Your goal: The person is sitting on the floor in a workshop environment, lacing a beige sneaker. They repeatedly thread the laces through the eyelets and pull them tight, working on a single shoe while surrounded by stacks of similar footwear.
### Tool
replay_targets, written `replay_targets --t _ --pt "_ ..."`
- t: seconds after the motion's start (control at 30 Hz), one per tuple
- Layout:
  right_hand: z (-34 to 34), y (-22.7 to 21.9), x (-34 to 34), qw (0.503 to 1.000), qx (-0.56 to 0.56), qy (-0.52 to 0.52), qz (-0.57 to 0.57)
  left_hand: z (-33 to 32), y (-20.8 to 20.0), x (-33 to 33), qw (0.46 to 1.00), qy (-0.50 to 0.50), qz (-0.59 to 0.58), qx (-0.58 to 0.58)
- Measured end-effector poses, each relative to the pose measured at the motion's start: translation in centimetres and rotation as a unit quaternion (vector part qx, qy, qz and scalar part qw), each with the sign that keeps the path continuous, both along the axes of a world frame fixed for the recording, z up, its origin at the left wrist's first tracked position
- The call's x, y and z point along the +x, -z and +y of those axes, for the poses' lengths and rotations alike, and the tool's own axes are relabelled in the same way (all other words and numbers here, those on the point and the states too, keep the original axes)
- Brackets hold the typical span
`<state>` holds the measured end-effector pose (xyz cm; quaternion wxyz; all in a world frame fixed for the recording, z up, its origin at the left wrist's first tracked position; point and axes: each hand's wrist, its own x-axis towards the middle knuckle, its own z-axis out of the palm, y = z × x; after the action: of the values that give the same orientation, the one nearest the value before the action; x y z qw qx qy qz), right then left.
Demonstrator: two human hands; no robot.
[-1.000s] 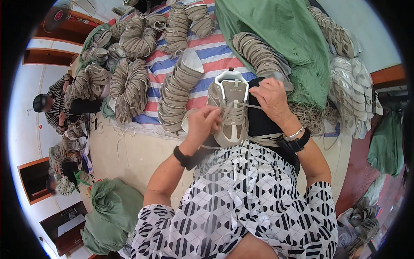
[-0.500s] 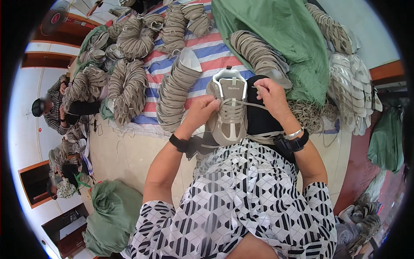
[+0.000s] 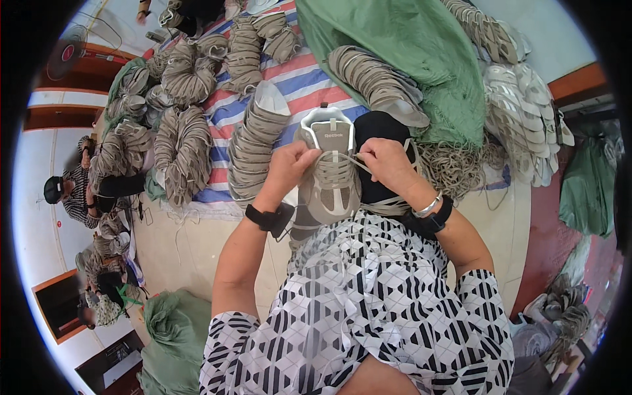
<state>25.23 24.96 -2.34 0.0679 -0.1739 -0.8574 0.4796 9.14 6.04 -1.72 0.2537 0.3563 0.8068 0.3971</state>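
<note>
A beige sports shoe upper [image 3: 327, 178] rests on my lap, tongue pointing away from me. My left hand [image 3: 289, 168] pinches its cream lace [image 3: 342, 160] at the left eyelets. My right hand [image 3: 385, 161] grips the same lace on the right side and holds it taut across the tongue. A black cloth or shoe part [image 3: 378, 128] lies under my right hand. Both wrists carry dark bands.
Stacks of beige shoe uppers [image 3: 253, 141] lie on a striped sheet [image 3: 309, 72] ahead. A green sack [image 3: 408, 52] and a tangle of laces [image 3: 457, 168] are at the right, more stacks [image 3: 523, 105] beyond. Other people sit at the far left [image 3: 72, 194]. A green bag [image 3: 174, 336] lies lower left.
Both hands have shifted slightly along the lace near the tongue; the lace now stretches tight between them. The shoe stays in place.
</note>
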Motion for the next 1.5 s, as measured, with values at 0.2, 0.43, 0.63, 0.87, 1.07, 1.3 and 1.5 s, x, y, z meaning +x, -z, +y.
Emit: replay_targets --t 0.2,0.43,0.63,0.87,1.07,1.3,1.5 --pt "-0.1 -0.2 -0.4 0.999 0.043 -0.004 -0.007 -0.4 1.2 0.6 0.996 -0.036 -0.064 0.048" --pt "-0.6 1.9 -0.7 0.978 0.159 -0.018 0.136 -0.3 0.6 0.3 0.997 -0.011 -0.055 0.049" --pt "-1.3 0.0 -1.0 0.996 -0.075 0.046 -0.019 -0.4 1.1 0.1 0.999 -0.003 -0.031 0.028" --pt "-1.1 -0.4 -1.1 0.987 -0.136 0.013 -0.079 -0.8 1.3 0.7 0.998 -0.006 -0.042 0.049" --pt "0.7 -1.7 -2.8 0.962 -0.094 -0.081 -0.245 -0.6 1.7 0.1 0.997 -0.003 -0.072 0.036" --pt "-0.9 1.1 -2.0 0.952 0.275 -0.116 0.067 -1.0 0.7 0.1 0.999 0.009 -0.010 -0.034" --pt "1.2 -2.5 -2.1 0.920 0.293 -0.198 0.168 0.4 -5.4 -1.2 0.909 0.184 0.357 0.114"
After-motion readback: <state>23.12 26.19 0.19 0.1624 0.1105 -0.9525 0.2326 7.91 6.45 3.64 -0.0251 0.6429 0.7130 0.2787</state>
